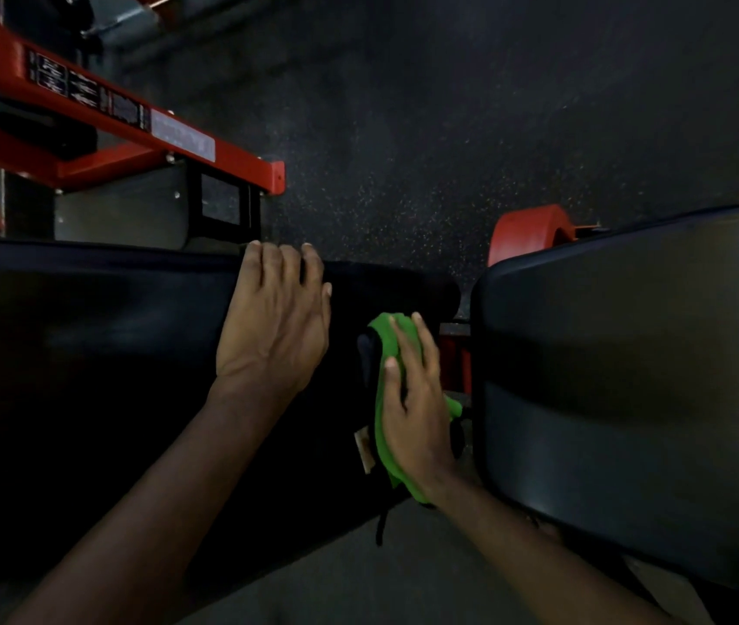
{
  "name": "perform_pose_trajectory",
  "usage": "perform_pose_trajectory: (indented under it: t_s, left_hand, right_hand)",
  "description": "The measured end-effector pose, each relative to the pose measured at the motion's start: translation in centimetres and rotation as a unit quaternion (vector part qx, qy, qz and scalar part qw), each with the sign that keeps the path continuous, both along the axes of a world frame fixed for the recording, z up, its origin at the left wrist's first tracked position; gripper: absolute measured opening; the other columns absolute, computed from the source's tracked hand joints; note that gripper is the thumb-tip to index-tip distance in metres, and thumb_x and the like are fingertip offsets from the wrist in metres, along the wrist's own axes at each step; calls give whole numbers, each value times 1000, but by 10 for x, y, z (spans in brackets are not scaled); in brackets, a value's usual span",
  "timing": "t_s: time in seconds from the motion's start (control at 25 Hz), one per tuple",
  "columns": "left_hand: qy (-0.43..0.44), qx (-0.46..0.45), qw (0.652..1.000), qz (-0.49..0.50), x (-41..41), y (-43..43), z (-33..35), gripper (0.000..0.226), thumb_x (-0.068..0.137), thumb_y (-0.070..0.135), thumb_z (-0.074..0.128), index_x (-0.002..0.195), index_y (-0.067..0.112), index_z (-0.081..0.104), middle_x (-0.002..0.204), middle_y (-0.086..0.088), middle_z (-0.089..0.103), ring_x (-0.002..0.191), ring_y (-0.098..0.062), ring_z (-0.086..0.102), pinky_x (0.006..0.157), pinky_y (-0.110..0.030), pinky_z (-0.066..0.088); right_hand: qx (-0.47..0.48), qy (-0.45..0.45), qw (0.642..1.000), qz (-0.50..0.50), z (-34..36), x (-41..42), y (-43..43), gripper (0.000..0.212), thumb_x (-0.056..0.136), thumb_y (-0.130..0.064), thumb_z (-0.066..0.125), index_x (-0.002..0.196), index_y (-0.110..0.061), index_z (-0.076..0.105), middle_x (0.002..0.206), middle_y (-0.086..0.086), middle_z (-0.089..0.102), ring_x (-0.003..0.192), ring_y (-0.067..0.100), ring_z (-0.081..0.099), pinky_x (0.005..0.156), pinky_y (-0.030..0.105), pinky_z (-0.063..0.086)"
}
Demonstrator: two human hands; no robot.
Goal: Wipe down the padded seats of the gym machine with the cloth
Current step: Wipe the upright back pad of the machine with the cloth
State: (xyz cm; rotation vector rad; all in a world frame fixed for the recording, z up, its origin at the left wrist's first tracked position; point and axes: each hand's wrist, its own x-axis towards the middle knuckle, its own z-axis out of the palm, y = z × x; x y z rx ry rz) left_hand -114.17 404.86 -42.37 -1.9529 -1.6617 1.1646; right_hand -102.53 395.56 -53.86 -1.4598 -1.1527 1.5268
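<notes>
The green cloth (386, 338), partly hidden beneath the flat, straight-fingered right hand (417, 399), is pressed against the end of the dimly seen padded seat (88, 354), on whose far edge the left hand (275, 318) is laid flat, nothing being gripped.
</notes>
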Motion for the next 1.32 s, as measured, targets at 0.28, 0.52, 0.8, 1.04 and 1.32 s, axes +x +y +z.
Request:
perform_pose_trajectory:
  t_s: [0.28, 0.52, 0.8, 1.04, 1.32]
  left_hand:
    - [-15, 8, 1000, -15, -3, -2, -2, 56, 108, 32, 13, 145, -1, 39, 127, -23, 55, 121, -38, 49, 117, -49, 29]
    - [-89, 25, 996, -13, -5, -8, -4, 55, 106, 29, 25, 149, -4, 37, 147, -27, 46, 140, -41, 40, 122, -50, 22]
    - [-75, 38, 995, -50, -7, -37, -7, 64, 106, 33, 12, 159, -2, 13, 165, -25, 19, 155, -37, 13, 127, -46, 7]
    - [-79, 44, 994, -58, -7, -36, -10, 64, 106, 33, 14, 157, -3, 18, 163, -27, 23, 153, -39, 17, 126, -46, 8]
    - [-76, 58, 992, -79, -10, -36, -13, 64, 105, 32, 7, 157, -5, 17, 161, -29, 25, 152, -41, 20, 126, -48, 12]
  right_hand:
    - [3, -39, 998, -58, -23, -10, 21, 45, 104, -15, 49, 149, -22, 49, 160, -2, 33, 133, -26, 22, 103, -3, 21]
    - [-224, -17, 972, -67, -18, 16, 5, 62, 87, -53, 72, 138, -24, 51, 129, -5, 60, 119, 14, 57, 105, 34, 47]
    - [-270, 6, 958, -99, -21, 45, 17, 66, 70, -43, 87, 118, -17, 52, 110, 1, 68, 98, 23, 68, 91, 43, 56]
    - [-49, -101, 992, -59, 24, 8, 45, 58, 84, -46, 76, 120, -13, 44, 123, 7, 50, 113, 31, 56, 92, 43, 47]
    - [75, -132, 988, 41, -6, 40, 44, 42, 84, -48, 74, 121, -32, 62, 101, -11, 71, 92, 10, 68, 83, 39, 56]
